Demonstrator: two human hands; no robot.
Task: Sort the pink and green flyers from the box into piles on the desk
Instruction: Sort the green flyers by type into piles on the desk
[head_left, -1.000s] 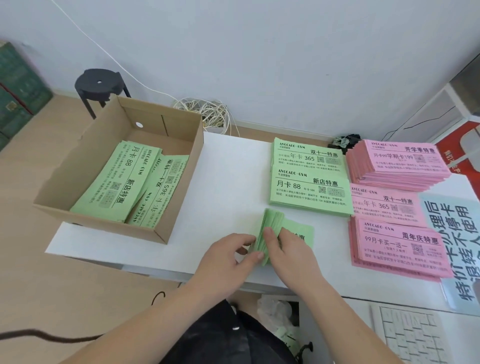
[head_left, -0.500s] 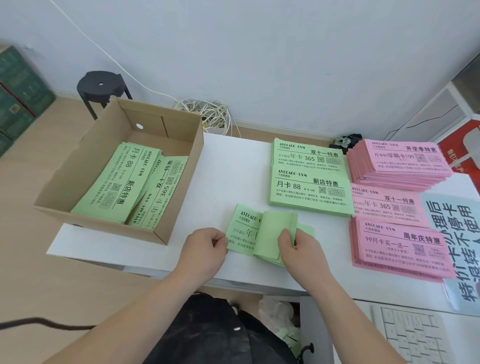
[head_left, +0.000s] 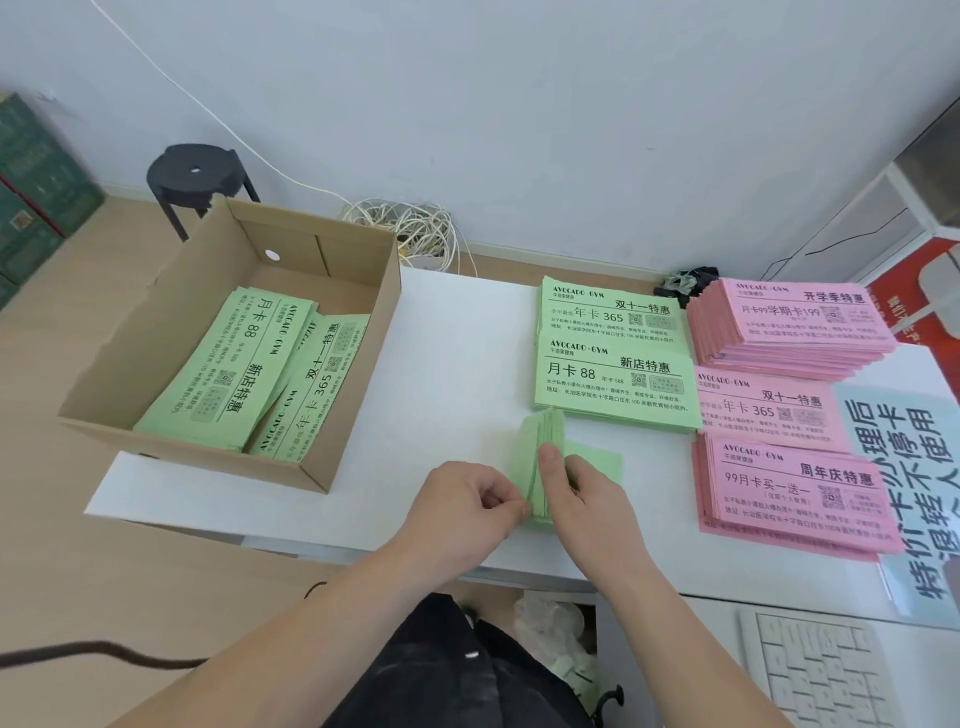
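Note:
A small stack of green flyers stands bent upward on the white desk near its front edge. My left hand pinches the stack's near left edge. My right hand holds it from the right, thumb pressed on the raised sheets. An open cardboard box at the desk's left end holds two green flyer piles. Two sorted green piles lie at centre right. Three pink piles lie further right.
A pale blue printed sheet lies at the desk's right edge, and a white keyboard sits at bottom right. Beyond the desk are a black stool, a tangle of white cable and green boxes on the floor.
Half a second ago the stack lay opened flat with a printed flyer showing on the left. Now the sheets are gathered upright again between both hands.

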